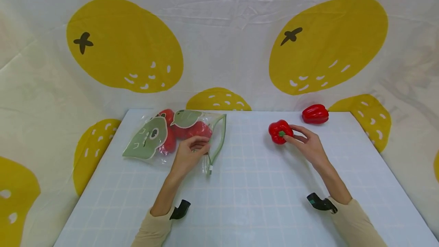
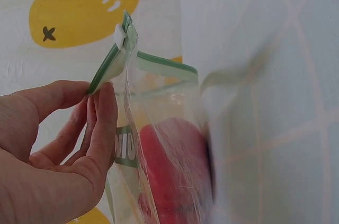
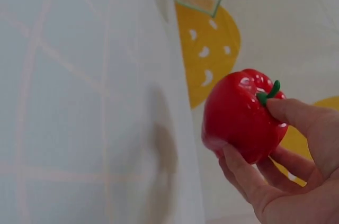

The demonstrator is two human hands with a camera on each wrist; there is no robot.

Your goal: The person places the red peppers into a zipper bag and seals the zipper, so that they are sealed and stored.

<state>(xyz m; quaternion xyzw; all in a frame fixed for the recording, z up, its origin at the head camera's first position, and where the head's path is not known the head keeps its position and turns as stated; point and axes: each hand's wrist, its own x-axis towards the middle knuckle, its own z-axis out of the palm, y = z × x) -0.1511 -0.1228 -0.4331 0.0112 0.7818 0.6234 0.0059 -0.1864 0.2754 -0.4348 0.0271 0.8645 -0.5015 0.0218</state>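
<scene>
A clear zip bag with green printed animal shapes lies at the left of the table, several red peppers inside it. Its green-edged mouth gapes toward the right. My left hand pinches the near edge of that mouth between thumb and fingers; a white slider sits beyond the fingertips. My right hand holds a shiny red bell pepper with a green stem, thumb by the stem and fingers beneath. In the right wrist view this pepper is held off the table.
Another red bell pepper lies on its side at the table's far right edge. A pale blue grid-patterned cloth covers the table. Behind it hangs a white sheet with yellow fruit prints. Black wrist cameras sit at the sleeves.
</scene>
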